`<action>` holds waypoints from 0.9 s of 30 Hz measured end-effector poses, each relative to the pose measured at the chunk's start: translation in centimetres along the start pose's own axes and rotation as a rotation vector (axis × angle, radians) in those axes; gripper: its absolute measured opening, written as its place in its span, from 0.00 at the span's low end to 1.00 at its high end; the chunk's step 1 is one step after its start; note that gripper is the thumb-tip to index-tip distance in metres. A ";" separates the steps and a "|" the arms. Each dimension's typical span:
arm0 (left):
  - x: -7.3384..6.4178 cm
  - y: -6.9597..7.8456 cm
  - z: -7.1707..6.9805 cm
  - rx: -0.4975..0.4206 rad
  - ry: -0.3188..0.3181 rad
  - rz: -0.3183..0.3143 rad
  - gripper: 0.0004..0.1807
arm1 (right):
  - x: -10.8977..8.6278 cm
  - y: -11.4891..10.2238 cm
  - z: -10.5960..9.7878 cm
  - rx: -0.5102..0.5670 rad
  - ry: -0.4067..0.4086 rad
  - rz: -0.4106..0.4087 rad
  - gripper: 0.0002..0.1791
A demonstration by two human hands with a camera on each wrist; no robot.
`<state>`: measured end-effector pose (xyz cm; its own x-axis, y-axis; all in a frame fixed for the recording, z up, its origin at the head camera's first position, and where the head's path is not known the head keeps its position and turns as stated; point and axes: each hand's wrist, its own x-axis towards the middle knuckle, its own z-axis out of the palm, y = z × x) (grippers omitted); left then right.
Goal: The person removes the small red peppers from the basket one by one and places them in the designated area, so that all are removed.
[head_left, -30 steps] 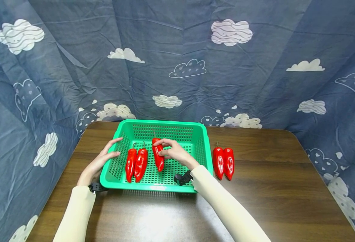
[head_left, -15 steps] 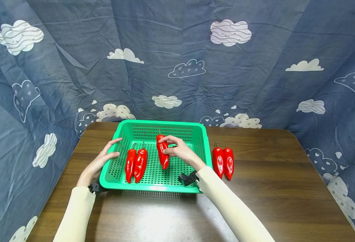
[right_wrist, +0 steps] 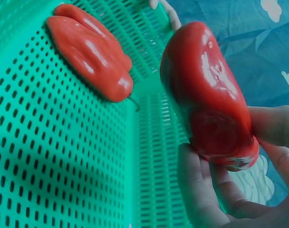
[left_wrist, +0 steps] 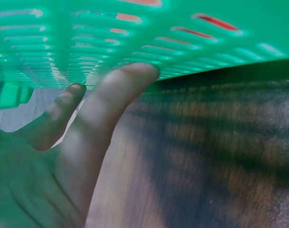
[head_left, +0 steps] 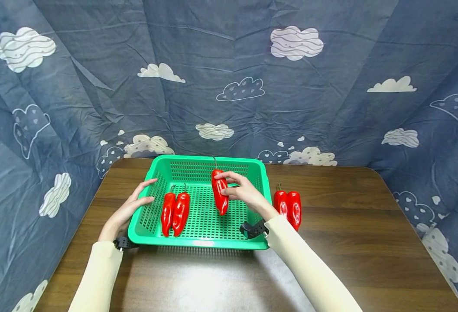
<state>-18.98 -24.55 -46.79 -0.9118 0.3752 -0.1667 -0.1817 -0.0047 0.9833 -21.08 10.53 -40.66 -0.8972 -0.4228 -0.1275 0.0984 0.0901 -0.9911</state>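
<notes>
My right hand [head_left: 248, 195] pinches a long red pepper [head_left: 219, 201] between thumb and fingers, raised over the right half of the green basket [head_left: 162, 239]. Its stem points to the back wall in the head view. The right wrist view gives this pepper [right_wrist: 206, 90] up close, glossy and smooth. Two more red peppers [head_left: 180, 214] lie side by side in the basket's left half. My left hand [head_left: 124, 211] is at the basket's left side, its fingers extended at the rim. From the left wrist, its thumb [left_wrist: 101, 104] shows against the slotted wall.
On the brown wooden table [head_left: 349, 225], right of the basket, lie two further red peppers [head_left: 294, 206], partly hidden by my right sleeve [head_left: 306, 260]. A blue cloud-patterned curtain [head_left: 229, 108] hangs behind and beside the table.
My right hand has carried the pepper to the right and toward the basket's back, away from the two lying peppers. The left hand stays at the rim.
</notes>
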 end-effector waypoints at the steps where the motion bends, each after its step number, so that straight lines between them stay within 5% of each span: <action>1: 0.0 0.0 0.0 0.000 0.001 0.000 0.31 | -0.1 0.0 -0.2 0.002 0.001 -0.001 0.22; 27: -0.1 0.1 0.0 0.001 0.017 -0.030 0.32 | -2.9 0.2 -4.7 0.002 0.042 -0.024 0.24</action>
<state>-18.88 -24.63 -46.65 -0.9121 0.3594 -0.1974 -0.2089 0.0072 0.9779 -20.48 16.02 -40.31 -0.9166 -0.3867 -0.1020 0.0775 0.0784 -0.9939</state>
